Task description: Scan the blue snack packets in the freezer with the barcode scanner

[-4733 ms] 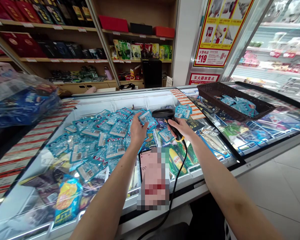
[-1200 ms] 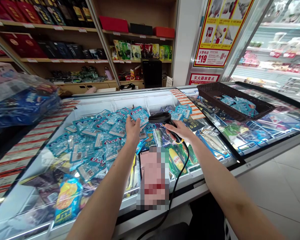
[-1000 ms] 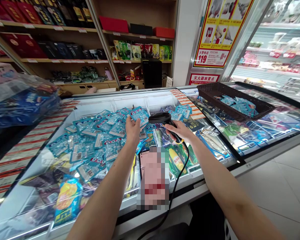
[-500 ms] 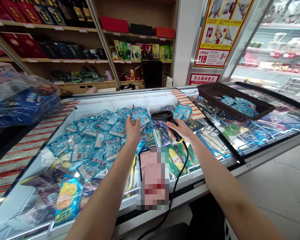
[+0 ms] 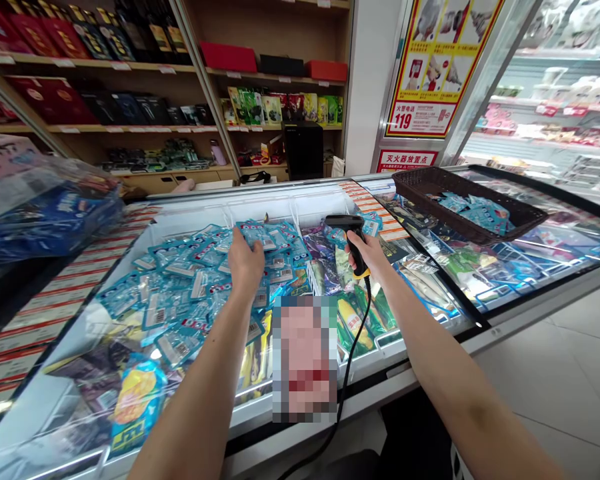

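My left hand (image 5: pixel 246 261) is over the pile of small blue packets (image 5: pixel 177 267) on the freezer's glass top. A blue packet (image 5: pixel 258 235) lies between its thumb and fingers; the fingertips are partly hidden. My right hand (image 5: pixel 367 255) is wrapped round the handle of a black barcode scanner (image 5: pixel 345 222) with a yellow-tipped base. The scanner is held upright with its head pointing left, apart from the packets, and its black cable (image 5: pixel 359 333) hangs toward me. In front of me, between my forearms, is a pixelated phone-like shape (image 5: pixel 303 360).
A brown woven basket (image 5: pixel 415 183) holding more blue packets sits on the freezer top at right. Plastic-wrapped blue goods (image 5: pixel 50 213) stand at far left. Frozen bags, including a yellow-and-blue one (image 5: pixel 137 400), show under the glass. Stocked shelves (image 5: pixel 280 70) line the back.
My left hand has moved left and slightly down with the blue packet, back over the pile. My right hand has moved slightly right, and the scanner's head has swung to the right.
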Demonstrator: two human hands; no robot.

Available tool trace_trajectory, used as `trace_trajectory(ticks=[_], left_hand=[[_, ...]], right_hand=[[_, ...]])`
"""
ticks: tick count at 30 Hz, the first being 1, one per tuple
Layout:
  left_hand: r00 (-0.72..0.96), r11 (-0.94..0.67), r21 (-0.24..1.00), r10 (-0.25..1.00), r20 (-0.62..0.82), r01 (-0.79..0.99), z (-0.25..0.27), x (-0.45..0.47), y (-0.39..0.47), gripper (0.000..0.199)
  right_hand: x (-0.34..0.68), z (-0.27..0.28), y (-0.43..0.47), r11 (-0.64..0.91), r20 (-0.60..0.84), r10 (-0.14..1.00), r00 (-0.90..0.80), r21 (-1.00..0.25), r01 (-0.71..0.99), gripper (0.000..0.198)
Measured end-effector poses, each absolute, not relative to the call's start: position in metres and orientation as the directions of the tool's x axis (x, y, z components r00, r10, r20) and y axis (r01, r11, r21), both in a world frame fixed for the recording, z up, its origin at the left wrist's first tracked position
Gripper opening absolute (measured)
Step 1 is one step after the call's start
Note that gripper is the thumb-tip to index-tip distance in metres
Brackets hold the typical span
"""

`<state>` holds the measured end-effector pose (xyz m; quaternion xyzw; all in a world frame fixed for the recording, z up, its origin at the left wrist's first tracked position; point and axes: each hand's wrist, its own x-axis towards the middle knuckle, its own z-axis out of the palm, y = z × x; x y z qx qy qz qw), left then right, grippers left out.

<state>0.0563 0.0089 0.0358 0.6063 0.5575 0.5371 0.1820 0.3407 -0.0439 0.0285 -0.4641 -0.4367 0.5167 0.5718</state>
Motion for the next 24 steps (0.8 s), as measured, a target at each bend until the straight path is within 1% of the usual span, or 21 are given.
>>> trace_trajectory(ticks=[1,2,4,5,6,8,9,10,11,13,17,20,24], left_hand=[[-0.243,-0.286,0.758,0.830,0.501,0.586,0.037,0.057,0.005,0.039],[-0.253,-0.273,0.691,0.791,0.558,0.669,0.039,0.059,0.001,0.044],[-0.173,-0.281,0.552,0.756,0.631,0.785,0.043,0.067,-0.007,0.053],[-0.098,-0.295,0.487,0.769,0.631,0.822,0.043,0.072,-0.011,0.056],[-0.002,-0.324,0.419,0.789,0.614,0.848,0.043,0.076,-0.013,0.055],[0.241,-0.423,0.261,0.817,0.523,0.868,0.037,0.084,-0.015,0.049],[0.336,-0.463,0.187,0.818,0.468,0.866,0.033,0.087,-0.015,0.045],[0.388,-0.481,0.129,0.816,0.429,0.867,0.029,0.089,-0.015,0.043],[0.407,-0.483,0.087,0.810,0.422,0.871,0.025,0.090,-0.014,0.043],[0.402,-0.464,0.038,0.804,0.439,0.885,0.019,0.090,-0.014,0.044],[0.383,-0.439,0.009,0.793,0.475,0.898,0.019,0.090,-0.015,0.047],[0.433,-0.496,0.018,0.774,0.461,0.868,0.025,0.099,-0.016,0.047],[0.532,-0.604,0.077,0.749,0.394,0.793,0.032,0.122,-0.011,0.048]], right_hand=[[0.341,0.028,-0.044,0.038,0.023,0.996,0.082,-0.982,-0.184,0.046],[0.341,0.028,-0.044,0.039,0.024,0.996,0.080,-0.983,-0.182,0.046],[0.341,0.028,-0.045,0.038,0.023,0.996,0.087,-0.984,-0.176,0.046],[0.341,0.028,-0.045,0.042,0.025,0.995,0.097,-0.984,-0.173,0.046],[0.341,0.029,-0.045,0.048,0.029,0.994,0.108,-0.984,-0.171,0.046],[0.343,0.029,-0.045,0.064,0.042,0.991,0.129,-0.983,-0.173,0.045],[0.344,0.029,-0.045,0.071,0.047,0.989,0.137,-0.981,-0.178,0.045],[0.345,0.029,-0.045,0.074,0.048,0.988,0.144,-0.980,-0.185,0.045],[0.347,0.029,-0.044,0.075,0.046,0.987,0.151,-0.979,-0.190,0.045],[0.350,0.028,-0.043,0.076,0.043,0.985,0.164,-0.977,-0.197,0.044],[0.355,0.026,-0.040,0.072,0.035,0.985,0.167,-0.972,-0.222,0.044],[0.358,0.024,-0.036,0.057,0.020,0.989,0.150,-0.967,-0.249,0.045],[0.364,0.021,-0.030,0.045,0.002,0.988,0.157,-0.962,-0.269,0.048]])
